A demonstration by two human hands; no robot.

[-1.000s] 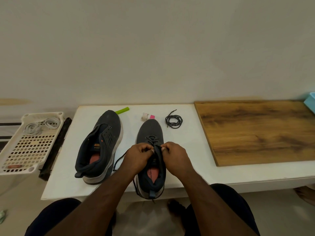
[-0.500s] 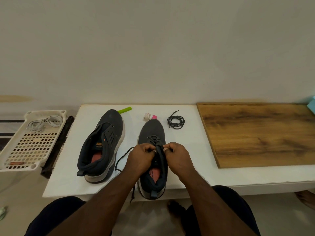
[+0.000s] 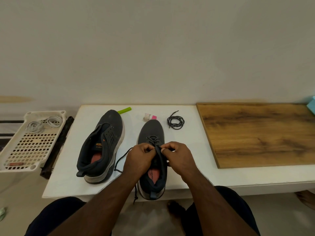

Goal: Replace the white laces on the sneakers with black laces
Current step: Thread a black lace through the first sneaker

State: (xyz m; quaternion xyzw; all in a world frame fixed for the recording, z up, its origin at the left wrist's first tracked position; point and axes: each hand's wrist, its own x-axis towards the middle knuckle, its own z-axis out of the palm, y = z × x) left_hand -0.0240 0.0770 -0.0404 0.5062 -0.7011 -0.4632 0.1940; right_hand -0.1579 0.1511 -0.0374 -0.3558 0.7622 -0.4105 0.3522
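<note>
I pinch the black lace point(image 3: 154, 140) on the right sneaker point(image 3: 151, 132); the unlaced sneaker point(image 3: 109, 130) lies at nine o'clock, a coiled lace point(image 3: 175, 120) at one.

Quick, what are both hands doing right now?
Left hand: closed, pinching the black lace on the right shoe.
Right hand: closed, pinching the same lace.

Your 2 forearms are bare, with no sleeves, watch or rings showing on your left hand point(image 3: 139, 158) or right hand point(image 3: 179, 156); dark trousers point(image 3: 56, 217) cover your knees.
</note>
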